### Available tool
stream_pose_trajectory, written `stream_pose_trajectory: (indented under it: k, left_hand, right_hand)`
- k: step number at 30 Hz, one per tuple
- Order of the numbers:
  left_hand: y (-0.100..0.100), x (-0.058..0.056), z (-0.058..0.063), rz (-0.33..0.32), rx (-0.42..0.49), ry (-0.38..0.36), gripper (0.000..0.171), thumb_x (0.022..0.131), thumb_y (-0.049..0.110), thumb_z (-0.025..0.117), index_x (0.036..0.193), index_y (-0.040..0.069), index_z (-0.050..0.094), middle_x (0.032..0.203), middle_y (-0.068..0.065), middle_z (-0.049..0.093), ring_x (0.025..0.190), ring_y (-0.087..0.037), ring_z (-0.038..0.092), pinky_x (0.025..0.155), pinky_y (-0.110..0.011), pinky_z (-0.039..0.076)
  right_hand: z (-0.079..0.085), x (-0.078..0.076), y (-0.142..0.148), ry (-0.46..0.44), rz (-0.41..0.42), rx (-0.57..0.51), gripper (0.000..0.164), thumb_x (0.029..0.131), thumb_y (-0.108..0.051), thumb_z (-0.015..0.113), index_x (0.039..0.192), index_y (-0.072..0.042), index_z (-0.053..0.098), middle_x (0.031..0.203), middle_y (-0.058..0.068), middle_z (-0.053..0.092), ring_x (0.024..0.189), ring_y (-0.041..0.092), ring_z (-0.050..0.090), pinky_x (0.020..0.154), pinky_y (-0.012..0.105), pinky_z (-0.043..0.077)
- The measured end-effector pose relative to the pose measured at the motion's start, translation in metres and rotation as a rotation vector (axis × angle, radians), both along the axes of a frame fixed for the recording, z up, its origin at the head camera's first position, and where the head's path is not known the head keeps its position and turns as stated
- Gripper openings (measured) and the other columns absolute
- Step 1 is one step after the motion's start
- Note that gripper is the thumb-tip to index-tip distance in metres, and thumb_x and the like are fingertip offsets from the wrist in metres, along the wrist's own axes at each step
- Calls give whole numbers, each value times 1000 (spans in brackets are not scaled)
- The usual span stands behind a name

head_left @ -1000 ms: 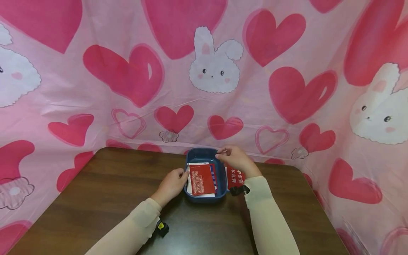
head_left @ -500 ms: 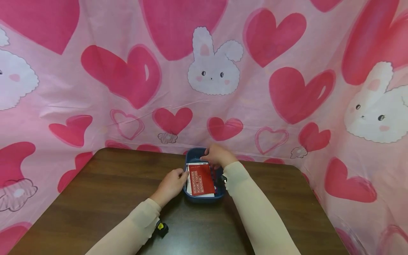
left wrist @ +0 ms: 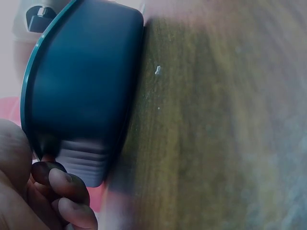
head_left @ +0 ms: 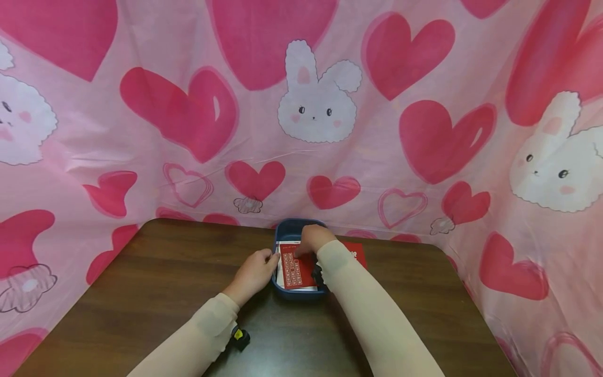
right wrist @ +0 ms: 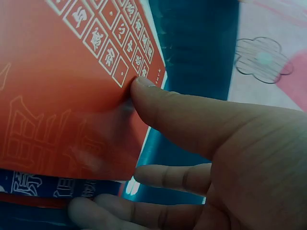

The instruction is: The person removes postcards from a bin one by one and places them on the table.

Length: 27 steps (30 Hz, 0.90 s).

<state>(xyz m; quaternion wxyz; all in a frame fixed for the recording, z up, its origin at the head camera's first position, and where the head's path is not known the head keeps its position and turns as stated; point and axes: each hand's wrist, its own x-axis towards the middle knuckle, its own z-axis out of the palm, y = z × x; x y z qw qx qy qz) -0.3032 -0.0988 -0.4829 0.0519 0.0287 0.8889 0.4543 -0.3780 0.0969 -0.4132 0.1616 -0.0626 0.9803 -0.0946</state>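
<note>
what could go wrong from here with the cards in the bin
The top red card overlaps a blue card, and the right hand has its thumb at it, so a push might slide both askew. The left hand grips the blue bin at one side, so a tug could shift it. The right sleeve hides part of the red card beside the bin and might brush it.

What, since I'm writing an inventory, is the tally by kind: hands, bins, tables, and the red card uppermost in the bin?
Hands: 2 (left hand, right hand)
Blue bin: 1
Table: 1
Red card uppermost in the bin: 1
Total: 5, leaving out overlapped cards, too hidden to count.
</note>
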Motion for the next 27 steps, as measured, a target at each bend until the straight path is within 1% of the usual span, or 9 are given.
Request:
stream_pose_trajectory:
  k: [3,5,10,13,16,19,20,23,27]
  left_hand:
    - [1,3,0,4,-2,2,34,117,38,60,106,10,75,93,-7,71,85,-22,62,73,-34,50]
    - [1,4,-1,8,-8,9,35,117,38,60,106,9,75,92,-7,70,85,-22,62,72,-34,49]
    - [4,8,-2,23,-20,26,35,117,38,60,102,10,75,89,-6,68,83,-22,61,72,-34,48]
    - [6,11,-2,30,-28,36,34,116,37,61,98,11,73,85,-6,66,81,-22,60,71,-35,47]
    - [7,13,-2,36,-37,47,34,116,35,61,95,12,72,83,-7,63,80,-23,59,70,-35,46]
    - [8,16,-3,40,-40,48,33,116,35,61,96,11,73,83,-7,63,81,-23,59,71,-35,46]
    - [8,17,-3,39,-41,49,33,116,35,61,96,11,73,83,-7,63,81,-23,59,71,-35,46]
    - [9,20,-4,40,-40,51,33,116,35,61,97,11,73,84,-7,64,82,-23,60,72,-35,46]
    - [11,24,-4,41,-43,59,33,117,35,60,96,11,73,84,-7,64,82,-24,59,73,-36,46]
  right_hand:
    - [-3,4,0,16,27,31,53,92,-43,93,126,-5,80,102,7,79,90,23,69,92,43,65]
    - [-4,5,1,34,36,27,49,92,-41,94,122,-5,81,100,6,79,88,23,69,91,43,65]
    - [-6,5,5,71,31,-27,33,87,-30,98,104,-6,82,89,6,79,79,22,70,79,40,64]
    - [-7,-3,8,77,40,-47,26,85,-19,96,98,-4,80,88,9,77,76,25,70,72,40,64]
    - [-23,-24,18,114,90,-84,31,81,-15,91,107,-4,79,94,11,77,77,26,69,68,39,62]
    - [-18,-25,23,96,94,-158,47,83,-16,91,126,-5,78,111,13,79,89,26,71,80,39,64]
    - [-15,-23,24,97,89,-192,52,84,-17,92,133,-7,77,116,14,79,94,27,72,85,40,65]
    - [11,0,25,58,33,-275,56,89,-14,92,142,-10,75,126,16,78,105,30,73,98,45,65]
    - [20,14,37,85,0,-376,54,94,-14,89,145,-12,73,117,14,78,98,27,73,95,45,66]
